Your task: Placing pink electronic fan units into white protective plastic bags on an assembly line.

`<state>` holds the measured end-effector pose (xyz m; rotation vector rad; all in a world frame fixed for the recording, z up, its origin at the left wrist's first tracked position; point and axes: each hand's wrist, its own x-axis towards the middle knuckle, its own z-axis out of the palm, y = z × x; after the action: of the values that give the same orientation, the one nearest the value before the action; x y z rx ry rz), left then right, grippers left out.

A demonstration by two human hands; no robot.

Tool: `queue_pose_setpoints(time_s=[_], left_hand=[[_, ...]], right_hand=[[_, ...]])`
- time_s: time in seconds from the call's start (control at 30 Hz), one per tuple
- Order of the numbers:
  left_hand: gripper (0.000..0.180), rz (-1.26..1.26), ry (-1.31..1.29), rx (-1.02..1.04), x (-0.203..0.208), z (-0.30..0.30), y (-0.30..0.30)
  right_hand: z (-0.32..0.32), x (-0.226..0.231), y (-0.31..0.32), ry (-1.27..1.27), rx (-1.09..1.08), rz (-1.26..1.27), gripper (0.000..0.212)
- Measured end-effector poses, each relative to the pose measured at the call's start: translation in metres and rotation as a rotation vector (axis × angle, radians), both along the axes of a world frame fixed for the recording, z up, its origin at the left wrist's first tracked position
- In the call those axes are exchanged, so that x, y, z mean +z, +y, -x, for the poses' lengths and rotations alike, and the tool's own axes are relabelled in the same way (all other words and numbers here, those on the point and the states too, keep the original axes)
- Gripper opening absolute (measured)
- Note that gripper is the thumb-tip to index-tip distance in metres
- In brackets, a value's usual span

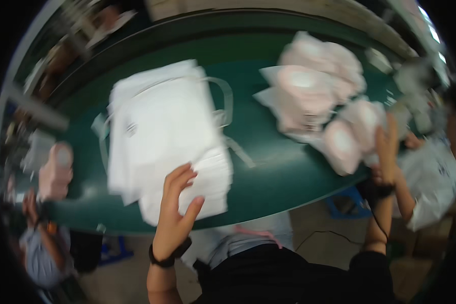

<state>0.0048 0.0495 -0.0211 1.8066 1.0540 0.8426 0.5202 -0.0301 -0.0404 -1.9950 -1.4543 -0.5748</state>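
Observation:
My left hand (180, 202) is over the near end of a pile of white drawstring bags (162, 121), thumb and fingers apart. Loose pale cords stick out from both sides of the pile, and a small dark print marks the top bag. At the right, my right hand (387, 149) has its fingers stretched out along the side of pink bundles in clear plastic (342, 142), each with a white oval on it. It seems to touch the nearest bundle, though blur hides the contact. More wrapped pink bundles (306, 83) are heaped just beyond.
Everything lies on a green work table (253, 192) with a curved-looking near edge. Another pink stack (57, 169) stands at the far left by a co-worker's hands (31, 207). On the right, another person's arm (404, 195) is close to mine, beside a white plastic bag (433, 185).

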Motion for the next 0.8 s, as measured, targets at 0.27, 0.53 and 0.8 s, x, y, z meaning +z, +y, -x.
queue_pose_setpoints(time_s=[0.27,0.53,0.8], left_hand=[[0.039,-0.706,0.495,0.712,-0.032,0.211,0.13],[0.047,-0.784,1.123,1.025,-0.032,0.369,0.183],[0.05,-0.78,0.963,0.702,-0.027,0.284,0.123]], right_hand=[[0.119,-0.01,-0.038,-0.044,0.249,-0.017,0.033],[0.183,-0.029,-0.025,0.501,0.363,0.09,0.027],[0.267,-0.009,0.0,0.597,0.639,0.159,0.018]])
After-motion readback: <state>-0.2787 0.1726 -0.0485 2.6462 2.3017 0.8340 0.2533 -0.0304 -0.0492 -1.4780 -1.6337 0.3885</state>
